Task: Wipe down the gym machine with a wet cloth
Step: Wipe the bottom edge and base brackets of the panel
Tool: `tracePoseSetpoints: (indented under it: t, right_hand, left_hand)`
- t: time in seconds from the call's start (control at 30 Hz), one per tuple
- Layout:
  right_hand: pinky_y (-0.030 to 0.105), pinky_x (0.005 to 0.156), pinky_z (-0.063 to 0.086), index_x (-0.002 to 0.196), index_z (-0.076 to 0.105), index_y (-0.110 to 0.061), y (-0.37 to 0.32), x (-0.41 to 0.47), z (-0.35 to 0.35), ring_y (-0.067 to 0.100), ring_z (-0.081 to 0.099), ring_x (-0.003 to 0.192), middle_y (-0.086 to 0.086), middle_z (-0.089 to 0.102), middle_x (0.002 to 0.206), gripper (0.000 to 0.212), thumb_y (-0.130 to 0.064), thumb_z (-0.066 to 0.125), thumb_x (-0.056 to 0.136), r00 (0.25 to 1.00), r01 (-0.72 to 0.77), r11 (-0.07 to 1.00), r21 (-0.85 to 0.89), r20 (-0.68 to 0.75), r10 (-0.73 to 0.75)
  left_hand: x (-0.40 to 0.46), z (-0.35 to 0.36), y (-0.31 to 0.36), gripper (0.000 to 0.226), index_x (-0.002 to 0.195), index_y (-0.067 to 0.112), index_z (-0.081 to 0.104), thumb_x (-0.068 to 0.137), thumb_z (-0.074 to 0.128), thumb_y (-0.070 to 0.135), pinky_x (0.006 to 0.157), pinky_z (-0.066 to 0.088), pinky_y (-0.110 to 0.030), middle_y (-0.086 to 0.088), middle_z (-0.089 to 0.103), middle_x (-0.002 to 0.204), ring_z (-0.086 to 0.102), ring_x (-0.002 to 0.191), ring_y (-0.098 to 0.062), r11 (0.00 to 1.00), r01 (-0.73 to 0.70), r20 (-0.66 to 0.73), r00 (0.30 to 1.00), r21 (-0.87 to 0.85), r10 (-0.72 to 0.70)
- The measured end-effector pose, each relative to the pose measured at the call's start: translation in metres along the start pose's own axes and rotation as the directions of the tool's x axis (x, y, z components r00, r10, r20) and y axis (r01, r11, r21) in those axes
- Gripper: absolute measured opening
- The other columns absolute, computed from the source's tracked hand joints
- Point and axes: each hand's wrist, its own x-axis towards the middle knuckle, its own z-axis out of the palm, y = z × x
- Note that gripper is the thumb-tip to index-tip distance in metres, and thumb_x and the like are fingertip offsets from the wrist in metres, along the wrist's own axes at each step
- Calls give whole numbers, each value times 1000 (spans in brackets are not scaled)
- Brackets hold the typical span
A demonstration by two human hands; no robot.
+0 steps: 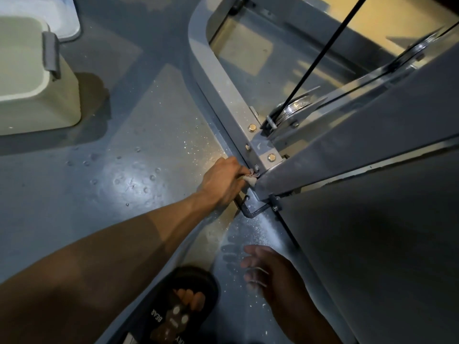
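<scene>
Fingers of the left hand (223,181) curl round a pale cloth (250,178), pressing it against the grey gym machine frame (224,88) just below a bolted joint; the right hand (269,271) hangs loose and open above the wet floor (139,155); whether the pale bucket (37,95) at upper left holds anything cannot be told

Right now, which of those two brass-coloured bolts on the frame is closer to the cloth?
The lower bolt, on the plate just above the cloth gripped by the left hand. The other bolt sits farther up the frame.
</scene>
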Motion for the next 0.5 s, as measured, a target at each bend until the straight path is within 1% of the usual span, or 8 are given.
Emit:
tracePoseSetpoints:
  t: [0.1,0.17,0.23,0.3,0.37,0.4,0.43,0.5]
  right_hand:
    - [28,60,45,106,72,-8,4,-3,-3,16,60,60,6,73,77,22,-15,51,103,999,27,999,-26,-16,-28]
    - [29,59,45,107,71,-6,8,-3,-2,18,59,60,8,73,77,22,-14,51,103,1000,11,1000,-17,-28,-11]
    - [29,57,46,109,69,-3,10,-3,1,19,58,59,9,72,76,22,-14,51,103,1000,-15,1000,15,-27,16]
    - [27,54,46,111,66,0,13,-3,5,20,58,57,11,71,76,22,-14,51,103,999,-30,998,49,-12,31]
    - [27,53,45,112,65,1,18,-2,6,19,58,57,12,70,77,23,-17,58,100,1000,-27,998,58,8,26]
    - [27,54,45,113,64,1,19,-2,7,19,59,57,13,70,77,29,-21,65,95,1000,-23,998,63,22,22]
    - [27,53,45,113,64,1,20,-2,7,20,59,56,13,70,78,38,-26,67,86,999,-18,997,69,34,16]
    - [27,54,46,113,65,1,23,-2,7,20,60,57,13,71,79,52,-35,63,75,999,-11,997,73,35,9]
  left_hand:
    - [-1,12,4,20,100,34,71,104,52,32,77,38,-29,7,52,93,46,89,-15,997,71,-47,996,-37,-73]
    - [-3,15,5,23,99,32,69,106,47,34,76,35,-27,6,49,94,44,89,-14,999,42,1,999,-23,-42]
    - [-2,5,-2,21,104,32,70,104,50,38,78,38,-30,7,51,96,44,91,-14,1000,-9,97,995,-3,9]
    - [7,-13,-17,20,110,30,71,102,55,37,87,44,-36,6,55,100,47,97,-16,996,-62,172,984,58,52]
    - [16,-30,-26,21,114,24,73,102,56,32,90,43,-38,2,54,104,47,100,-19,999,-33,131,991,24,29]
    - [19,-34,-28,22,114,22,73,102,56,29,90,42,-38,1,53,104,46,100,-19,1000,-10,79,997,-14,11]
    - [22,-34,-27,21,114,20,74,103,57,27,90,41,-38,0,53,104,46,100,-20,999,-6,54,998,-45,8]
    - [22,-26,-18,20,113,20,74,101,59,27,93,44,-40,-1,55,105,49,100,-22,999,-31,118,992,-45,37]
